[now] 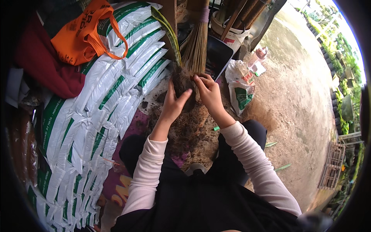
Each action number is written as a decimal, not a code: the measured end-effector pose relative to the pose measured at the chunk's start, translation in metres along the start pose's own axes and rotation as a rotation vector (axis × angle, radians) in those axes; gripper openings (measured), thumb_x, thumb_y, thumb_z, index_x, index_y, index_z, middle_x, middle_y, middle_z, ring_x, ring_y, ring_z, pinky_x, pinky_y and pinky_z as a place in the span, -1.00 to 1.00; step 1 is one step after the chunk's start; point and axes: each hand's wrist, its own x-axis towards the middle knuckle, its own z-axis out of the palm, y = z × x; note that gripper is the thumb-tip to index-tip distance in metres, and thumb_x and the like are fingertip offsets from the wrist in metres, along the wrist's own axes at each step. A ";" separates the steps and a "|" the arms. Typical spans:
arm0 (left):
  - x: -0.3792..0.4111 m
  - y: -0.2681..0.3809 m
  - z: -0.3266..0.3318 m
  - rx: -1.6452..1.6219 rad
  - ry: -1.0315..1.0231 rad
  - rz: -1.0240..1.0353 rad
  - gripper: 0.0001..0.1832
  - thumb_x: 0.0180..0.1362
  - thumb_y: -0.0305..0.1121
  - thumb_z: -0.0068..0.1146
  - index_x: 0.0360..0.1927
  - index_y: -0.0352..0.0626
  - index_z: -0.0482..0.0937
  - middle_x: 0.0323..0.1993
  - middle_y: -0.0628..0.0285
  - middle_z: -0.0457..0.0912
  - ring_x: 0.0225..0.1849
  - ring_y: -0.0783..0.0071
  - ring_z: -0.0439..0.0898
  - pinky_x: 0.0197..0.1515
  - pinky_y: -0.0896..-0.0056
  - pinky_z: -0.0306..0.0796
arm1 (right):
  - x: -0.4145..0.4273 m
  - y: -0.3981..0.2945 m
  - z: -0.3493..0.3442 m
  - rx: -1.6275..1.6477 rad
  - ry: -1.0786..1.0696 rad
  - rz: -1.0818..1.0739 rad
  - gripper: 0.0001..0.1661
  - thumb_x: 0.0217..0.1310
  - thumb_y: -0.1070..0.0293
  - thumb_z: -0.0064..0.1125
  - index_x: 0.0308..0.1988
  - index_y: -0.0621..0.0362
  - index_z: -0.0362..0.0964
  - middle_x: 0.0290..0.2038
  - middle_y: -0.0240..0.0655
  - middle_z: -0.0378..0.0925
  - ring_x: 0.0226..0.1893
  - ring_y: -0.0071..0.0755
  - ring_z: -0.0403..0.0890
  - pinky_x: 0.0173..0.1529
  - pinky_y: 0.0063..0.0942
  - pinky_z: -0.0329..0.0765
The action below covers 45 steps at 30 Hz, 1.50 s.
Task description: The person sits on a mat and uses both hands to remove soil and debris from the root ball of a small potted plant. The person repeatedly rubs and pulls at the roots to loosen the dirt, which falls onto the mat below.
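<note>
A snake plant with a long, yellow-edged leaf stands tilted up from a dark root ball. My left hand grips the root ball from the left and below, its thumb across the front. At the upper right of the roots is my right hand, its thumb and index finger pinched on fine roots or soil; which of the two I cannot tell. Below both hands lies a heap of loose soil and fibrous roots on a purple printed sheet.
White and green plastic sacks are stacked at the left, topped by an orange bag and a maroon cloth. Ahead are a stick broom, a black dustpan and a white bucket. Crumpled packaging lies right, near a plastic cup.
</note>
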 end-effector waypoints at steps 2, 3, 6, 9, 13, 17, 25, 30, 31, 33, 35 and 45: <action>-0.001 0.002 -0.008 -0.130 -0.021 -0.061 -0.33 0.22 -0.41 -0.04 0.36 -0.31 -0.02 0.26 0.10 0.23 0.25 0.37 0.29 0.28 0.35 0.18 | -0.001 -0.009 -0.006 0.068 -0.037 -0.033 -0.57 0.27 0.07 0.07 -0.13 0.21 0.58 0.05 -0.25 0.45 0.16 -0.23 0.32 0.22 -0.34 0.22; -0.002 0.002 -0.009 -0.199 -0.031 -0.091 -0.35 0.26 -0.41 -0.10 0.37 -0.31 -0.04 0.28 0.13 0.21 0.26 0.40 0.27 0.29 0.37 0.16 | -0.002 -0.012 -0.010 0.098 -0.055 -0.050 -0.56 0.27 0.06 0.07 -0.13 0.21 0.58 0.07 -0.26 0.44 0.17 -0.23 0.32 0.23 -0.34 0.21; -0.006 0.015 -0.004 -0.254 0.004 -0.169 -0.35 0.26 -0.45 -0.13 0.38 -0.27 -0.05 0.26 0.12 0.25 0.24 0.42 0.31 0.26 0.40 0.21 | -0.004 -0.019 -0.023 0.114 -0.172 -0.112 -0.55 0.24 0.08 0.11 0.00 0.14 0.52 0.16 -0.15 0.33 0.22 -0.14 0.26 0.28 -0.27 0.17; -0.007 0.016 -0.004 -0.502 -0.012 -0.258 -0.33 0.19 -0.47 -0.08 0.37 -0.25 -0.01 0.22 0.11 0.29 0.20 0.39 0.36 0.22 0.38 0.28 | -0.009 -0.031 -0.033 -0.011 -0.271 -0.223 -0.47 0.20 0.12 0.14 0.13 0.07 0.42 0.22 -0.11 0.23 0.27 -0.10 0.19 0.31 -0.24 0.14; -0.010 0.021 0.001 -0.526 -0.099 -0.129 -0.29 0.08 -0.46 -0.03 0.34 -0.22 0.07 0.15 0.11 0.36 0.14 0.34 0.43 0.16 0.32 0.36 | -0.017 -0.037 -0.038 -0.046 -0.343 -0.236 -0.36 0.16 0.22 0.11 0.24 0.00 0.27 0.27 -0.12 0.15 0.30 -0.09 0.13 0.34 -0.23 0.09; -0.008 0.017 0.006 -0.482 -0.070 -0.191 -0.30 0.03 -0.43 0.00 0.31 -0.23 0.13 0.11 0.11 0.41 0.10 0.32 0.47 0.13 0.32 0.40 | -0.016 -0.037 -0.045 0.079 -0.403 -0.208 -0.36 0.14 0.31 0.02 0.26 0.01 0.25 0.27 -0.14 0.14 0.31 -0.14 0.13 0.34 -0.28 0.08; -0.013 0.014 -0.002 -0.857 -0.095 -0.257 -0.43 0.14 -0.26 0.02 0.22 -0.27 0.27 0.01 0.10 0.52 -0.03 0.30 0.58 -0.01 0.29 0.52 | -0.018 -0.046 -0.053 0.158 -0.330 -0.234 -0.41 0.20 0.33 -0.09 0.23 0.20 0.22 0.24 -0.26 0.23 0.29 -0.27 0.20 0.36 -0.34 0.03; -0.002 0.008 -0.006 -0.866 0.112 -0.237 -0.52 0.18 -0.15 0.06 0.08 -0.25 0.42 -0.09 0.16 0.59 -0.16 0.37 0.63 -0.22 0.38 0.59 | -0.029 -0.044 -0.045 0.317 -0.357 -0.141 -0.54 0.06 0.53 0.29 -0.02 0.21 0.33 0.01 -0.33 0.42 0.01 -0.53 0.44 0.00 -0.56 0.45; 0.000 0.006 -0.008 -0.856 0.145 -0.235 -0.53 0.18 -0.14 0.06 0.07 -0.24 0.44 -0.10 0.17 0.59 -0.17 0.38 0.63 -0.25 0.39 0.59 | -0.031 -0.041 -0.042 0.255 -0.356 -0.185 -0.56 0.05 0.55 0.28 -0.04 0.22 0.34 -0.03 -0.34 0.45 -0.01 -0.54 0.46 0.00 -0.56 0.45; 0.003 0.001 -0.011 -0.836 0.125 -0.236 -0.54 0.17 -0.13 0.08 0.04 -0.23 0.46 -0.14 0.17 0.60 -0.19 0.39 0.63 -0.25 0.37 0.59 | -0.034 -0.031 -0.035 0.131 -0.354 -0.270 -0.60 0.05 0.58 0.28 -0.07 0.23 0.37 -0.10 -0.37 0.50 -0.06 -0.56 0.49 0.00 -0.57 0.46; 0.004 -0.001 -0.013 -0.825 0.114 -0.259 -0.55 0.16 -0.15 0.10 0.04 -0.22 0.46 -0.16 0.18 0.60 -0.18 0.39 0.63 -0.23 0.35 0.59 | -0.034 -0.030 -0.031 0.159 -0.267 -0.241 -0.68 0.03 0.56 0.26 -0.15 0.27 0.43 -0.25 -0.38 0.59 -0.21 -0.59 0.57 -0.05 -0.56 0.47; 0.002 -0.003 0.001 -0.651 0.128 -0.260 -0.35 0.04 -0.41 0.26 0.20 -0.18 0.24 -0.02 0.13 0.47 -0.05 0.31 0.56 -0.07 0.31 0.53 | -0.031 -0.037 -0.035 0.223 -0.217 -0.268 -0.62 -0.02 0.57 0.30 -0.13 0.24 0.44 -0.24 -0.42 0.54 -0.21 -0.60 0.52 -0.06 -0.60 0.43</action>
